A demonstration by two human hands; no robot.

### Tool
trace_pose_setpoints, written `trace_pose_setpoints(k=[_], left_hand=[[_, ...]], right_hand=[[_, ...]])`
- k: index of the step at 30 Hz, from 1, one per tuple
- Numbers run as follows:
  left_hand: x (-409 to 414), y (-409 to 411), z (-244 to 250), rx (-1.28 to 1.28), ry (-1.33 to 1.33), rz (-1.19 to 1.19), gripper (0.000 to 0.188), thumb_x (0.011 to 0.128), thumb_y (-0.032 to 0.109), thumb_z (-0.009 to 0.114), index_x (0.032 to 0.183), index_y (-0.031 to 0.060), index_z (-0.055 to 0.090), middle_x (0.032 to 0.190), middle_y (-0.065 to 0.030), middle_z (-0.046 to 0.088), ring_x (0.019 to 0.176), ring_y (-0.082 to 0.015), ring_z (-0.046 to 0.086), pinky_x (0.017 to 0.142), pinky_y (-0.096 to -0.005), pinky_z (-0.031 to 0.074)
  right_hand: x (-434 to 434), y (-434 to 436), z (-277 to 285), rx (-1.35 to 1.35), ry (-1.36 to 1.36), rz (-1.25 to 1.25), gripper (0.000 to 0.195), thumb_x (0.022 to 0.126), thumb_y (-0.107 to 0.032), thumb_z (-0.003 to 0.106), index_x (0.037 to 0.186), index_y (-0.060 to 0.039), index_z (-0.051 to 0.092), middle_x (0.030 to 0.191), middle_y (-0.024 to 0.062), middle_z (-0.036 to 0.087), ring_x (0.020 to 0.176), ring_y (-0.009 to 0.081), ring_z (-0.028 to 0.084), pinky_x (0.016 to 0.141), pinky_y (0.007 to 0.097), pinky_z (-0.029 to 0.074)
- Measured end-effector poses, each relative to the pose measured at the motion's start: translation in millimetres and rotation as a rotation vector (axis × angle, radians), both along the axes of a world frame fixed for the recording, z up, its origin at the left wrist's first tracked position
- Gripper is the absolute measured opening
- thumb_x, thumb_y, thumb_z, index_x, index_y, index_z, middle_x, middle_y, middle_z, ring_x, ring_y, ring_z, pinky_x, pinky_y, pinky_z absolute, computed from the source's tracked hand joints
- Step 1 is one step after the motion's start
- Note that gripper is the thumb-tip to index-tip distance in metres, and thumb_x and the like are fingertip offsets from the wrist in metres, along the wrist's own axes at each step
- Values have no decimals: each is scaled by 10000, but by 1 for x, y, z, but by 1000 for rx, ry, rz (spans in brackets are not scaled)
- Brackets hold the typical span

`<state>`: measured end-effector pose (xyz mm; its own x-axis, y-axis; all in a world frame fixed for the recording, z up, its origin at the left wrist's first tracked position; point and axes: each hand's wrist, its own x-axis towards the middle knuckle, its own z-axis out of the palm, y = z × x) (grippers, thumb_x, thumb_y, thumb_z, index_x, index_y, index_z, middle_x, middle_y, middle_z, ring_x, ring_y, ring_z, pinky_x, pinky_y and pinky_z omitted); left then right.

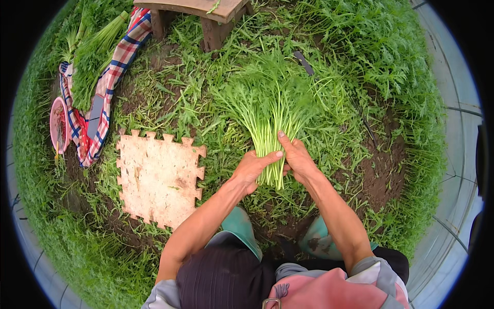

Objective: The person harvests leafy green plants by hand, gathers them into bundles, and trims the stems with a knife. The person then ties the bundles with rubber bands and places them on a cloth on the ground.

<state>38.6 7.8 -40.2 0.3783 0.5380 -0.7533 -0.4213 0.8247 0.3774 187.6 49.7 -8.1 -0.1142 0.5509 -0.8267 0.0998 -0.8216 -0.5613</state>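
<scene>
A thick bunch of leafy green stems (270, 131) is held upright in front of me, its feathery leaves fanning away from my body. My left hand (252, 168) wraps the stems from the left, thumb laid across their front. From the right, my right hand (299, 156) grips the same bunch with its thumb along the stems. The cut stem ends show just below both hands. Behind the bunch, the fingers are mostly hidden.
A stained foam puzzle mat (158, 177) lies at left. Beyond it are a checked cloth (119, 73) bearing tied bunches (96, 50), a phone-like flat object (95, 116) and a pink bowl (58, 125). A wooden stool (193, 7) stands ahead. A dark flat strip (304, 63) lies among cut leaves.
</scene>
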Motion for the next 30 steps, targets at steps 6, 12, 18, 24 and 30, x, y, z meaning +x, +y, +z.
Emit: trace_pose_setpoints(k=[6,12,18,24,30], left_hand=[[2,1,-9,-46,-160,-14,349,852,93,747,1157,0,605,955,-137,711,821,-230,717,742,-378,625],[13,1,3,27,-32,38,316,860,-48,644,1171,-59,593,1014,-181,707,855,-276,725,766,-371,627],[18,-3,2,143,-48,92,338,861,-48,633,1197,-46,596,1038,-170,712,829,-244,721,723,-354,619],[17,-7,-3,72,-62,114,332,864,-37,641,1195,-32,609,1056,-154,719,782,-208,698,684,-326,594],[18,-9,-10,100,-68,57,384,861,40,708,1225,-14,597,1092,-145,717,792,-183,679,720,-325,589]], right_hand=[[24,6,-16,150,-173,331,540,1014,-465,522,832,20,673,671,88,646,532,106,534,493,284,420],[45,4,-14,642,-485,172,272,952,-275,665,910,-8,689,604,19,557,523,107,537,488,292,416],[21,29,12,904,-699,487,245,931,-217,650,1129,-77,684,745,125,693,644,282,686,603,385,519],[30,30,-6,711,-739,443,263,916,-234,650,1107,-59,690,730,103,703,662,295,679,636,411,511],[29,69,-19,560,-610,319,284,867,-274,692,962,-10,735,710,88,700,624,178,641,646,350,504]])
